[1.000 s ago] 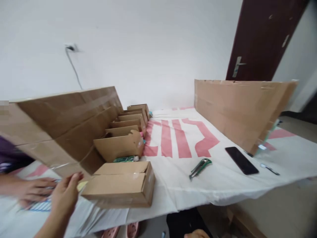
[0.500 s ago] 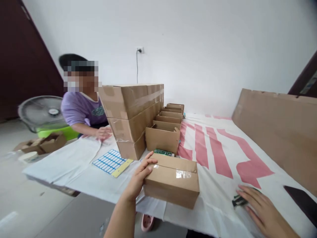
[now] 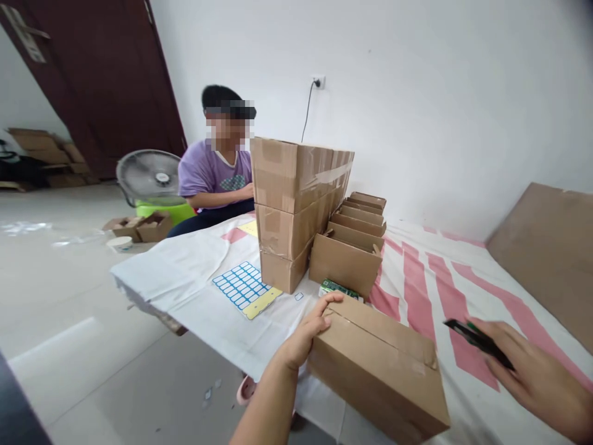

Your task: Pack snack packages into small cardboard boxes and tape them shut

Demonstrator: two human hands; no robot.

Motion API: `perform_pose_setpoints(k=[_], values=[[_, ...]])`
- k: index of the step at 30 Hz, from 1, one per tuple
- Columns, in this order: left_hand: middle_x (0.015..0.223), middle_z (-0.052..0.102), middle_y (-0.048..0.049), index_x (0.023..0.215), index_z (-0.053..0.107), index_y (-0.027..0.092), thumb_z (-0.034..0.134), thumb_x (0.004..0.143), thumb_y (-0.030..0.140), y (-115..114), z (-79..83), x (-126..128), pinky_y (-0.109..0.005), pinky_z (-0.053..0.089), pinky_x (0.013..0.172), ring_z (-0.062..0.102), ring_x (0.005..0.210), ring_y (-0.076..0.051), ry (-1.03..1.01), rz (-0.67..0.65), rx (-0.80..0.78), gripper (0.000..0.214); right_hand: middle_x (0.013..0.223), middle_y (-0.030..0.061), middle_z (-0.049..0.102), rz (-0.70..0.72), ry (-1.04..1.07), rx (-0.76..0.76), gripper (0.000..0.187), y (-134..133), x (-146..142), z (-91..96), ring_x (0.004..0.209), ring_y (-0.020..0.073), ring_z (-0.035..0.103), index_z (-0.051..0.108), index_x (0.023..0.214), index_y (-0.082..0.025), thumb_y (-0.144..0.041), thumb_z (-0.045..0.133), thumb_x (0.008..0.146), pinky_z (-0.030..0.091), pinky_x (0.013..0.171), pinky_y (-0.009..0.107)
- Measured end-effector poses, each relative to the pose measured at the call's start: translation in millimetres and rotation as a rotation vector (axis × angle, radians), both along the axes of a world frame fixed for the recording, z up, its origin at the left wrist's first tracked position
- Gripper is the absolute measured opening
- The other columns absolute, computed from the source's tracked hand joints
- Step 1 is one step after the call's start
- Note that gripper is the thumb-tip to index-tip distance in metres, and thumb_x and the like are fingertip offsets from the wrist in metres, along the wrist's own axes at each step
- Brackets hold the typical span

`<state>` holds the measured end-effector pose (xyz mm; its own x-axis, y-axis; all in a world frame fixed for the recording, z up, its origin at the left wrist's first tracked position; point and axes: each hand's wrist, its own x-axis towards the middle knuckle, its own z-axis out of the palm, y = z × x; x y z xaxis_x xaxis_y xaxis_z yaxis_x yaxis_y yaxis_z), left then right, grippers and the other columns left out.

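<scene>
A closed cardboard box [image 3: 370, 352] lies at the near edge of the cloth-covered table, its top seam partly taped. My left hand [image 3: 308, 337] grips its left corner, the fingers on top and the thumb at the side. My right hand [image 3: 523, 371], to the right of the box and apart from it, holds a black box cutter [image 3: 477, 340] with its tip pointing left towards the box. Behind the box, a green printed packet [image 3: 340, 289] lies partly hidden against an open carton [image 3: 345, 266].
Taped cartons [image 3: 278, 232] are stacked in the middle, beside a row of open cartons. A blue-framed label sheet [image 3: 243, 284] lies left of them. Behind the stack sits a person in purple [image 3: 204, 173]. A large cardboard sheet [image 3: 546, 259] stands at right.
My view has swung left and nearer the box. My right hand has lifted the box cutter off the cloth and brought it towards the box. My left hand stays on the box.
</scene>
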<state>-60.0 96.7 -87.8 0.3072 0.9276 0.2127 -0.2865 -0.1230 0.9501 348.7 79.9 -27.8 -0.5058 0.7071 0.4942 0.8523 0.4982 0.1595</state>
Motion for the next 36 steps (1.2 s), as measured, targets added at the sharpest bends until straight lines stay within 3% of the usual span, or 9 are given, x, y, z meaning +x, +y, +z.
perform_pose_setpoints(k=[2, 4, 7, 11, 15, 21, 25, 28, 36], values=[[0.146, 0.043, -0.0028, 0.127, 0.050, 0.025, 0.053, 0.075, 0.038, -1, 0.2, 3, -0.044, 0.026, 0.107, 0.035, 0.132, -0.037, 0.016, 0.015, 0.026, 0.054, 0.120, 0.0099, 0.064, 0.189, -0.104, -0.040, 0.045, 15, -61, 35.7, 0.097, 0.0211, 0.064, 0.043, 0.139, -0.024, -0.022, 0.039, 0.095, 0.052, 0.076, 0.031], [0.143, 0.045, -0.0037, 0.127, 0.050, 0.024, 0.053, 0.076, 0.037, -3, 1.1, 4, -0.044, 0.025, 0.108, 0.034, 0.133, -0.037, 0.015, 0.023, 0.050, 0.053, 0.115, 0.0098, 0.065, 0.317, -0.203, -0.070, 0.050, 25, -119, 58.0, 0.089, 0.0183, 0.064, 0.040, 0.141, -0.022, -0.011, 0.036, 0.093, 0.051, 0.070, 0.030], [0.143, 0.045, -0.0040, 0.127, 0.051, 0.025, 0.053, 0.078, 0.036, -5, 0.7, 6, -0.043, 0.024, 0.109, 0.035, 0.134, -0.035, -0.032, 0.024, 0.078, 0.050, 0.093, 0.0076, 0.066, 0.403, -0.396, -0.076, 0.052, 32, -182, 68.3, 0.075, 0.0183, 0.061, 0.045, 0.136, -0.015, -0.006, 0.041, 0.085, 0.046, 0.063, 0.031], [0.143, 0.047, -0.0048, 0.127, 0.051, 0.024, 0.055, 0.078, 0.037, -4, -2.7, 8, -0.044, 0.025, 0.109, 0.036, 0.133, -0.035, -0.073, 0.011, 0.094, 0.051, 0.081, 0.0047, 0.063, 0.349, -0.582, -0.053, 0.052, 30, -214, 67.1, 0.066, 0.0181, 0.057, 0.047, 0.132, -0.012, -0.004, 0.049, 0.080, 0.035, 0.055, 0.031], [0.147, 0.043, -0.0044, 0.129, 0.049, 0.024, 0.057, 0.078, 0.038, -4, -4.4, 7, -0.043, 0.025, 0.109, 0.033, 0.136, -0.035, -0.074, -0.007, 0.067, 0.054, 0.082, 0.0056, 0.063, 0.281, -0.646, -0.056, 0.047, 20, -218, 73.4, 0.067, 0.0182, 0.057, 0.048, 0.130, -0.011, -0.007, 0.051, 0.082, 0.029, 0.053, 0.032], [0.147, 0.042, -0.0034, 0.130, 0.047, 0.026, 0.056, 0.079, 0.040, -6, -5.3, 4, -0.041, 0.027, 0.108, 0.038, 0.132, -0.034, -0.020, -0.008, 0.035, 0.054, 0.083, 0.0052, 0.065, 0.273, -0.746, -0.113, 0.054, 13, -207, 84.3, 0.068, 0.0187, 0.058, 0.051, 0.127, -0.015, -0.013, 0.063, 0.075, 0.026, 0.051, 0.031], [0.148, 0.040, -0.0040, 0.130, 0.047, 0.026, 0.056, 0.078, 0.043, -5, -5.6, 4, -0.041, 0.029, 0.107, 0.039, 0.131, -0.035, 0.009, 0.013, 0.026, 0.055, 0.079, 0.0049, 0.065, 0.243, -0.748, -0.184, 0.038, 10, -186, 90.1, 0.064, 0.0170, 0.057, 0.059, 0.116, -0.017, -0.014, 0.061, 0.078, 0.022, 0.049, 0.030], [0.146, 0.042, -0.0047, 0.129, 0.046, 0.025, 0.055, 0.077, 0.044, -6, -3.7, 5, -0.041, 0.030, 0.105, 0.040, 0.129, -0.035, 0.036, 0.031, 0.015, 0.056, 0.076, 0.0028, 0.064, 0.237, -0.742, -0.242, 0.040, 6, -165, 94.1, 0.061, 0.0155, 0.054, 0.059, 0.115, -0.019, -0.013, 0.063, 0.076, 0.020, 0.049, 0.029], [0.146, 0.040, -0.0035, 0.128, 0.046, 0.026, 0.052, 0.077, 0.041, -9, 0.9, 5, -0.039, 0.030, 0.104, 0.037, 0.130, -0.034, 0.088, 0.042, 0.012, 0.054, 0.069, 0.0013, 0.059, 0.235, -0.678, -0.184, 0.035, -8, -127, 91.4, 0.057, 0.0159, 0.048, 0.061, 0.107, -0.020, -0.013, 0.063, 0.072, 0.020, 0.050, 0.031]])
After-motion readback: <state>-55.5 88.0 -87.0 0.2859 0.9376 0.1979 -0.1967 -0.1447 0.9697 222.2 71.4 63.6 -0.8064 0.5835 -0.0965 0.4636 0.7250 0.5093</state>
